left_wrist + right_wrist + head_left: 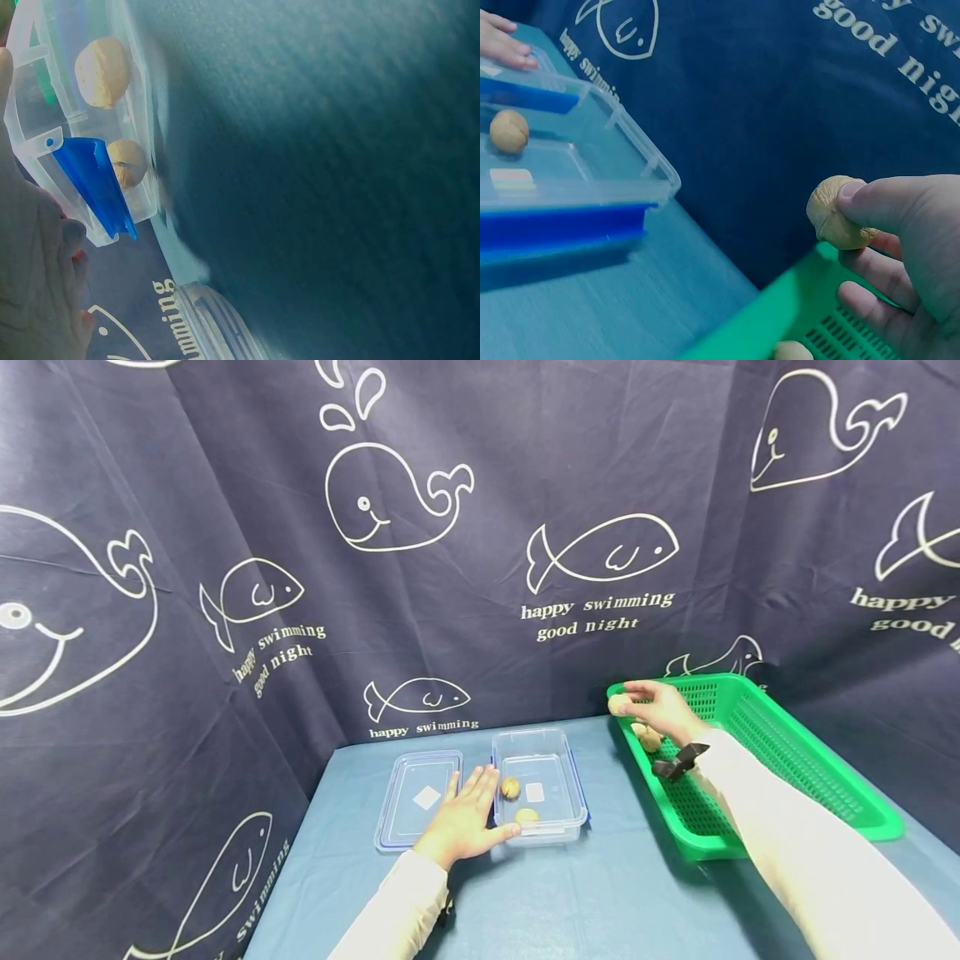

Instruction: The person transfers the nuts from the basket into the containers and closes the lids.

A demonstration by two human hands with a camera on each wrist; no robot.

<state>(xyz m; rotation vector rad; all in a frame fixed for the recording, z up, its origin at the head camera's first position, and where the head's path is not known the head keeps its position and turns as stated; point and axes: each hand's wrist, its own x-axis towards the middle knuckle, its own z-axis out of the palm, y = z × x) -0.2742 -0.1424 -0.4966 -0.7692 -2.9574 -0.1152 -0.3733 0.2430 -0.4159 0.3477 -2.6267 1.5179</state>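
My right hand point(663, 712) pinches a walnut point(838, 212) between thumb and fingers, held over the far left rim of the green basket point(705, 848). Below that hand, more walnuts point(648, 739) lie along the basket's left side, partly hidden. To the left stands a clear plastic box point(561, 833) without its lid, holding two walnuts point(510, 787). My left hand point(465, 818) lies with extended fingers along the box's left edge, its thumb near the front corner. The left wrist view shows a blue side clip point(94, 184) hanging beside the fingers.
The clear lid point(405, 810) with a blue seal lies flat on the blue-covered table point(555, 902), left of the box. A dark curtain point(480, 610) printed with whales and fish hangs right behind the table.
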